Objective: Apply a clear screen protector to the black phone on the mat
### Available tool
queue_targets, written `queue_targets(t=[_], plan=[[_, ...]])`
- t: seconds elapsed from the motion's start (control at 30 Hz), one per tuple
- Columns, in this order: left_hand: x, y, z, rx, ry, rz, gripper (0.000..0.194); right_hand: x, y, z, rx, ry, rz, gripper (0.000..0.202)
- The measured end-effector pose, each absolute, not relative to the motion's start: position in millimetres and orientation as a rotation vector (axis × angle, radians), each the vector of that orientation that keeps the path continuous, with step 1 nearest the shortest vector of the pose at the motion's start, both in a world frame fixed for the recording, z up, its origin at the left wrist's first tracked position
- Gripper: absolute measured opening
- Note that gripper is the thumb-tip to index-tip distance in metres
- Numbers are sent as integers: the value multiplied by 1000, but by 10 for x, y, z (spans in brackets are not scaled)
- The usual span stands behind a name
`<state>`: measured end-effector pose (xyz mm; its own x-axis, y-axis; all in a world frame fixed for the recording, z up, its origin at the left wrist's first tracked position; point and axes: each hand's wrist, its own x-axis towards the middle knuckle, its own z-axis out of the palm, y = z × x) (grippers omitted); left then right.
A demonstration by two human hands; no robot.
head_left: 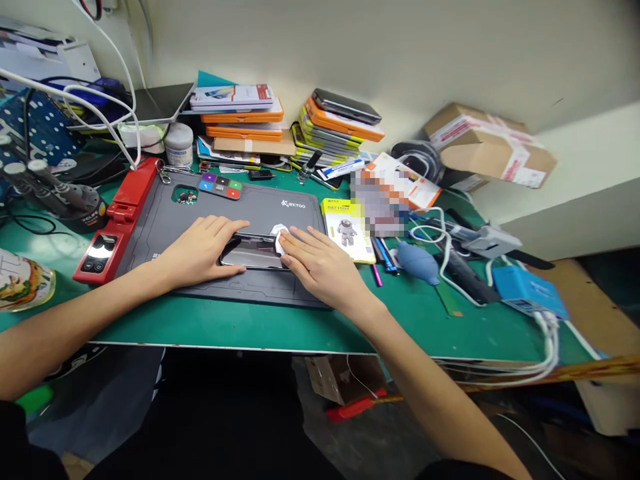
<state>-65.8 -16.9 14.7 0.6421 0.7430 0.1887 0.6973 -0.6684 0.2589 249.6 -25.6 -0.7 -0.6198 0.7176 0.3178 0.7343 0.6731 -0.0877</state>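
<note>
A dark, glossy smartphone (pixel 253 253) lies on the grey work mat (pixel 280 283), screen facing up. My left hand (pixel 197 250) grips its left end, with the thumb along the near edge and the fingers along the far edge. Under the fingers of my right hand (pixel 320 263) is a crumpled white tissue (pixel 280 237), pressed against the phone's right end. That hand covers the right end of the phone and part of the tissue.
Left of the mat stands a red device (pixel 125 210); a paper cup (pixel 23 283) is at the far left. To the right lie a yellow battery package (pixel 347 230), a blue air blower (pixel 419 262) and a blue charger (pixel 530 290) with cables. Stacked boxes (pixel 243 123) line the wall.
</note>
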Motion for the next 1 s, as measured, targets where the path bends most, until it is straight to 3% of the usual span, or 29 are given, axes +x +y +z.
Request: queue_targets(t=[0.3,0.7,1.0], plan=[[-679,-161,128,2720,1184,457,79,2083,-275,89,-1096,-2636,-103,54],[-673,-164,127,2722,1191,444,78,2543,-596,-57,-1060,-2547,-65,51],[-661,-165,131,2709,1195,425,79,2527,-827,-93,-1040,-2500,-111,60]])
